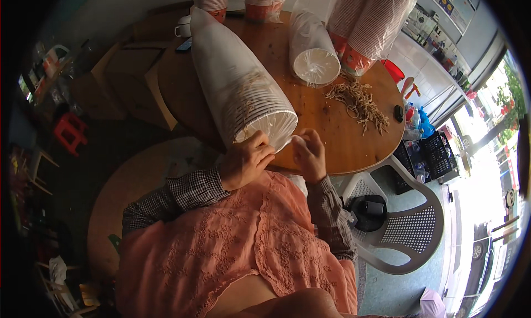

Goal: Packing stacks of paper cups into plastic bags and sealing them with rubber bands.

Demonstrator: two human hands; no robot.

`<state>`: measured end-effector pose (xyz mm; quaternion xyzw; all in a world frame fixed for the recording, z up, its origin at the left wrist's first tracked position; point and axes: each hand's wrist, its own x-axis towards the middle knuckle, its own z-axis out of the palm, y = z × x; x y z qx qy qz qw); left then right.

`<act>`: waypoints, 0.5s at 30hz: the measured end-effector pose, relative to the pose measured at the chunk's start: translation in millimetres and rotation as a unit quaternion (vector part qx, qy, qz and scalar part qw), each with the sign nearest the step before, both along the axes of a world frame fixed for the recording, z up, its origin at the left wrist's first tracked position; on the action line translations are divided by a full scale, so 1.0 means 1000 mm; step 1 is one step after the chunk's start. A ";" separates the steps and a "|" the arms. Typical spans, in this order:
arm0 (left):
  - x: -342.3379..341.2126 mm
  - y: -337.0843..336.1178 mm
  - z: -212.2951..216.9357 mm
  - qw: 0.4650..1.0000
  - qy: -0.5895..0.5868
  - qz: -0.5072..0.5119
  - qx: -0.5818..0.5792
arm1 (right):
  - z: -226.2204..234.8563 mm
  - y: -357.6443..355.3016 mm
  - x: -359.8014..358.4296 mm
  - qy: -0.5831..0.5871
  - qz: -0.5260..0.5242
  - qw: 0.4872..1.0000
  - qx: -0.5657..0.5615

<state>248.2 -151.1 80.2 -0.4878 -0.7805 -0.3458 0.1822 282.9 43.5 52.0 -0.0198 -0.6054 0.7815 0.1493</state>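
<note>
A long stack of white paper cups (251,105) in a clear plastic bag lies slanting across the near left part of the round wooden table (265,35), its near end toward me. At that end my left hand (249,160) is closed, fingertips pinching the bag's plastic film. Just right of it, my right hand (311,156) pinches a gathered, twisted bit of the same film. The fingertips of both hands are close together but apart. A second, shorter bagged stack of white cups (315,63) lies farther back. To its right is a loose heap of tan ties (359,105).
Bagged stacks of red-patterned cups (365,55) stand at the table's back. A white mug (182,27) and a phone (183,45) sit at its left edge. Cardboard boxes (133,74) are left of the table; a grey plastic chair (412,226) holding a black bag is at right.
</note>
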 end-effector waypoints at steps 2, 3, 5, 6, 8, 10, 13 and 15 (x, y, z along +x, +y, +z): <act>-0.001 0.002 0.003 0.999 -0.003 -0.021 0.027 | -0.036 -0.005 -0.018 0.008 -0.021 1.000 -0.017; -0.001 0.001 0.001 0.999 -0.006 -0.013 0.034 | -0.040 -0.014 -0.015 -0.005 -0.025 0.999 0.028; -0.001 0.001 -0.001 0.999 -0.009 -0.008 0.039 | -0.047 -0.027 -0.013 0.013 -0.052 0.991 0.123; -0.001 0.001 0.000 0.999 -0.014 -0.022 0.041 | -0.049 -0.030 -0.010 0.013 -0.054 0.991 0.121; 0.000 0.000 0.006 0.998 -0.018 -0.037 0.041 | -0.046 -0.035 -0.003 0.028 -0.091 0.990 0.103; 0.001 -0.003 0.017 0.998 -0.003 -0.045 -0.045 | -0.043 -0.029 -0.008 0.074 -0.105 0.985 0.117; -0.017 -0.006 0.018 0.977 0.160 -0.126 -0.062 | -0.029 -0.020 -0.017 0.118 -0.089 0.981 0.123; -0.017 -0.001 0.033 0.950 0.262 -0.119 -0.120 | -0.023 -0.013 -0.021 0.129 -0.065 0.977 0.154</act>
